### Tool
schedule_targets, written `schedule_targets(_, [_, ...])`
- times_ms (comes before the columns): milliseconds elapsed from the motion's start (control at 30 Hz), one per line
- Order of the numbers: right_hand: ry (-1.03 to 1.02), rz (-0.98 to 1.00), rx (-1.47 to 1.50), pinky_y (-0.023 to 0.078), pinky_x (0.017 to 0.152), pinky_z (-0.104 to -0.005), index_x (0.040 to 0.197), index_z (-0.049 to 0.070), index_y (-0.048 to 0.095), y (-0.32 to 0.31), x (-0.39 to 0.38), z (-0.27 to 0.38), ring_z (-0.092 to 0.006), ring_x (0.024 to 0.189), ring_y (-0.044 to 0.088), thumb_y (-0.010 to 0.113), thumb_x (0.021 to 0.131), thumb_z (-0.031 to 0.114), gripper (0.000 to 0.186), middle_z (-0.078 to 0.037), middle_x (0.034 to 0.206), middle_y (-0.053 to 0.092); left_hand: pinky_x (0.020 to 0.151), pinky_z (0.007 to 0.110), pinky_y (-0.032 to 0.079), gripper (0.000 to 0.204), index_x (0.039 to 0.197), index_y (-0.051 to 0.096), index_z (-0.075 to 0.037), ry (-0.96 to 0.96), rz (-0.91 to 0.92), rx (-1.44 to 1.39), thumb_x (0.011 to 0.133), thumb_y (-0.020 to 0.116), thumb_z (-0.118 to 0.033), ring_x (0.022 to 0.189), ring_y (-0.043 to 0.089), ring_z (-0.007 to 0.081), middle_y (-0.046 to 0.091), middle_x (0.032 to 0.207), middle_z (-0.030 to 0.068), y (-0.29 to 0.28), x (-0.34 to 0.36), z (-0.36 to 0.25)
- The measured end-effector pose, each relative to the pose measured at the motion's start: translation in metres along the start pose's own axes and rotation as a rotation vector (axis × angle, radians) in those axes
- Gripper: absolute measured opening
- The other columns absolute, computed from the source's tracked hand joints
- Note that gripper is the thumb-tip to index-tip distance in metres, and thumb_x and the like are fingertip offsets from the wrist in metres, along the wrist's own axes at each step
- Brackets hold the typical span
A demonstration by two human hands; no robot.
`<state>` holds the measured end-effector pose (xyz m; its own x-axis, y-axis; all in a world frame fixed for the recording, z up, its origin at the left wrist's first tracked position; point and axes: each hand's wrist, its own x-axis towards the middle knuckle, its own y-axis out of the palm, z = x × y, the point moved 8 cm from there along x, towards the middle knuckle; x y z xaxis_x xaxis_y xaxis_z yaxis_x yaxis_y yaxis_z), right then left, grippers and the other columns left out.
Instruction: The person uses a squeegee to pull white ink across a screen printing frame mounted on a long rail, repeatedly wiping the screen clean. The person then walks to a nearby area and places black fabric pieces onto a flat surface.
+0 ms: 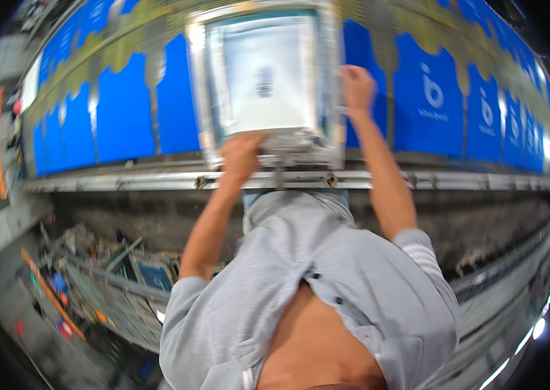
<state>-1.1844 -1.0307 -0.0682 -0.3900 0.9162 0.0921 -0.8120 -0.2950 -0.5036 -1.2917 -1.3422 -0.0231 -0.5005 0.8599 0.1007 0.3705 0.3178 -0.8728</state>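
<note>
A light metal screen frame point(198, 91), blurred, with a white mesh middle and a small dark print, lies over a row of blue printed pieces point(125, 104). My left hand point(241, 155) is closed on its near edge at the lower left, beside a silvery bar point(294, 140); the fingertips are partly hidden. My right hand point(358, 91) is curled closed at the frame's right side, higher up than the left.
A long metal rail point(106, 183) runs along the table's near edge, in front of my body. Behind and below me are racks point(109, 279) with frames and clutter. Orange strips point(0, 143) stand at the far left.
</note>
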Motion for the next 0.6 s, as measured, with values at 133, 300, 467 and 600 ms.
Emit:
schedule_targets(133, [0.033, -0.048, 0.193, 0.051, 0.069, -0.0364, 0.089, 0.002, 0.070, 0.095, -0.053, 0.045, -0.0281, 0.076, 0.068, 0.062, 0.086, 0.018, 0.018, -0.017, 0.083, 0.069, 0.082, 0.041, 0.051, 0.039, 0.101, 0.070, -0.010, -0.033, 0.084, 0.137, 0.068, 0.057, 0.006, 0.095, 0.067, 0.0302, 0.071, 0.103, 0.0099, -0.057, -0.025, 0.086])
schedule_targets(300, [0.167, 0.015, 0.212, 0.049, 0.064, -0.0369, 0.090, -0.001, 0.068, 0.128, -0.074, 0.057, -0.0300, 0.072, 0.067, 0.061, 0.088, 0.019, 0.022, -0.018, 0.079, 0.068, 0.082, 0.039, 0.051, 0.039, 0.101, 0.071, -0.010, -0.068, 0.157, 0.165, 0.068, 0.057, 0.007, 0.095, 0.066, 0.0293, 0.071, 0.103, 0.0084, -0.074, -0.028, 0.119])
schedule_targets(467, [0.166, 0.003, 0.101, 0.050, 0.071, -0.0413, 0.093, 0.001, 0.069, 0.152, -0.081, 0.054, -0.0362, 0.081, 0.066, 0.060, 0.089, 0.021, 0.022, -0.019, 0.086, 0.069, 0.076, 0.040, 0.052, 0.033, 0.097, 0.072, -0.010, -0.093, 0.230, 0.160, 0.071, 0.057, 0.003, 0.089, 0.067, 0.0296, 0.072, 0.098, 0.0085, -0.078, -0.027, 0.144])
schedule_targets(600, [0.204, 0.036, 0.002, 0.050, 0.074, -0.0453, 0.095, 0.002, 0.069, 0.161, -0.083, 0.045, -0.0386, 0.084, 0.066, 0.058, 0.089, 0.023, 0.024, -0.019, 0.087, 0.069, 0.072, 0.042, 0.053, 0.037, 0.100, 0.073, -0.013, -0.133, 0.298, 0.170, 0.071, 0.057, 0.003, 0.085, 0.067, 0.0328, 0.072, 0.097, 0.0083, -0.067, -0.024, 0.153])
